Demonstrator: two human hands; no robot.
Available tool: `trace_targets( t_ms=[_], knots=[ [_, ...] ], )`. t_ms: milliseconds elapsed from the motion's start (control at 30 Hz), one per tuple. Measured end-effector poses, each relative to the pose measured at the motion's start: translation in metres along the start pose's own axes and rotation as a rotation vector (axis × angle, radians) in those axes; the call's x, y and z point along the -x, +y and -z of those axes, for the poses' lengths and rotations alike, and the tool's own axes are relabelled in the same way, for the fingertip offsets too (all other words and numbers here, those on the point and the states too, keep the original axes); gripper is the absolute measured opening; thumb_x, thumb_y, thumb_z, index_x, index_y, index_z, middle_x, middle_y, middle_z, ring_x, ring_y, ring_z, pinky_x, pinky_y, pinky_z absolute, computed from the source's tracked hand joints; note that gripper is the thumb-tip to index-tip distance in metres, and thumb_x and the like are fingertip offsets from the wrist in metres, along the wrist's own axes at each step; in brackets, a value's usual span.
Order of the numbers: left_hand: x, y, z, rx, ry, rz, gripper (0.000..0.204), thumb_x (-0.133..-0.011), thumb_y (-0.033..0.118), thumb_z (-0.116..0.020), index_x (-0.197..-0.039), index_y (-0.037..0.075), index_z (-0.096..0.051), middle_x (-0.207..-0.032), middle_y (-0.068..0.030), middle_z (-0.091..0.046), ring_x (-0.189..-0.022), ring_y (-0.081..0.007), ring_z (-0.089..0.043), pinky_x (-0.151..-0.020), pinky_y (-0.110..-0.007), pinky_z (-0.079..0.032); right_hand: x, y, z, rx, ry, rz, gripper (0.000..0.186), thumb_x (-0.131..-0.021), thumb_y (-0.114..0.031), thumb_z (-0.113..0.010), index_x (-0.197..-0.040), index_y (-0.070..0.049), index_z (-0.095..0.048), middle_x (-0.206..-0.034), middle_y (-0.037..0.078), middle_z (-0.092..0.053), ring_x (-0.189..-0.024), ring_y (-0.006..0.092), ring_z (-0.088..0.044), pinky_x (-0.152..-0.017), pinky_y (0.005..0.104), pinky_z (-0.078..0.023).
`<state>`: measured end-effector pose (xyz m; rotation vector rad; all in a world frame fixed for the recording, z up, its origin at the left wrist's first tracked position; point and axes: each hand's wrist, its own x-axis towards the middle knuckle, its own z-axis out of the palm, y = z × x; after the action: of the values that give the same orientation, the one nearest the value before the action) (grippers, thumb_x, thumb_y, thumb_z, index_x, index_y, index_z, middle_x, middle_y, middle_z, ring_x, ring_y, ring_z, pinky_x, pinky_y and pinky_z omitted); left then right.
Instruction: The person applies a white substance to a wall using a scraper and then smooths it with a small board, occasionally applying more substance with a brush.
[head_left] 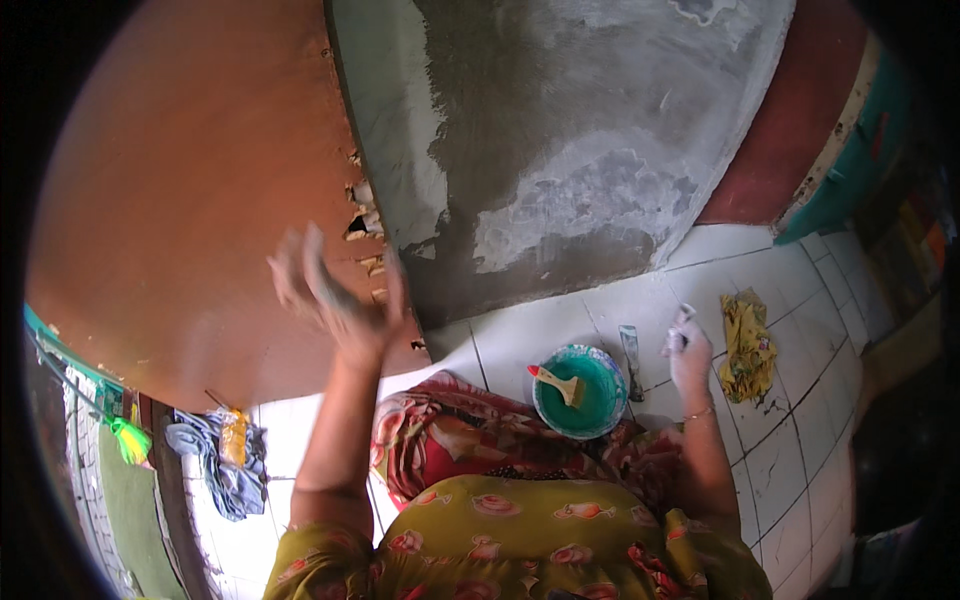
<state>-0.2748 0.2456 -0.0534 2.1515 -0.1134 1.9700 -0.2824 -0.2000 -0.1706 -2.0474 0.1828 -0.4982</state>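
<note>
My left hand (pixel 345 300) is raised in front of the brown-orange panel (pixel 200 200), near its ragged, broken edge. Its fingers are spread, slightly blurred, with nothing in them. On the right, my right hand (pixel 689 358) is closed, its fingers curled and dusted white. A small pale thing seems to poke out at its top, too unclear to name. Between my hands sits a round tub (pixel 578 430) stained with green paint. A paintbrush (pixel 560 384) with a red-tipped handle rests in it. A flat scraper-like tool (pixel 630 362) lies between the tub and my right hand.
Ahead rises a grey wall (pixel 520 120) with patchy whitish plaster. A crumpled yellow cloth (pixel 748 345) lies on the white tiled floor (pixel 790 410) at right. Bluish cloth (pixel 235 485) and an orange-yellow packet (pixel 232 438) lie at left, near bright green bristles (pixel 130 441).
</note>
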Motion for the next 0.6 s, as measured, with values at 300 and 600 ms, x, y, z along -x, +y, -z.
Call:
trace_targets(
  t_ms=[300, 600],
  knots=[
    [-0.108, 0.013, -0.037, -0.273, -0.269, 0.284, 0.103, -0.070, 0.025, -0.063, -0.148, 0.002, 0.000, -0.151, -0.0287, 0.009, -0.136, -0.0524, 0.016, -0.102, -0.069, 0.011, 0.054, -0.008, 0.108, 0.272, 0.275, 0.209, 0.008, -0.091, 0.001, -0.053, -0.084, 0.005, -0.052, -0.065, 0.009, -0.057, -0.054, 0.0137, -0.057, -0.052, 0.0280, -0.048],
    [-0.096, 0.019, -0.022, -0.335, -0.236, 0.280, 0.108, -0.067, 0.035, -0.068, -0.149, 0.009, -0.001, -0.153, -0.0251, 0.005, -0.138, -0.0512, 0.008, -0.104, -0.069, 0.001, 0.107, 0.072, 0.202, 0.133, 0.510, 0.183, 0.014, -0.091, 0.001, -0.051, -0.077, 0.001, -0.049, -0.059, 0.007, -0.053, -0.052, 0.0141, -0.054, -0.051, 0.0270, -0.047]
  ],
)
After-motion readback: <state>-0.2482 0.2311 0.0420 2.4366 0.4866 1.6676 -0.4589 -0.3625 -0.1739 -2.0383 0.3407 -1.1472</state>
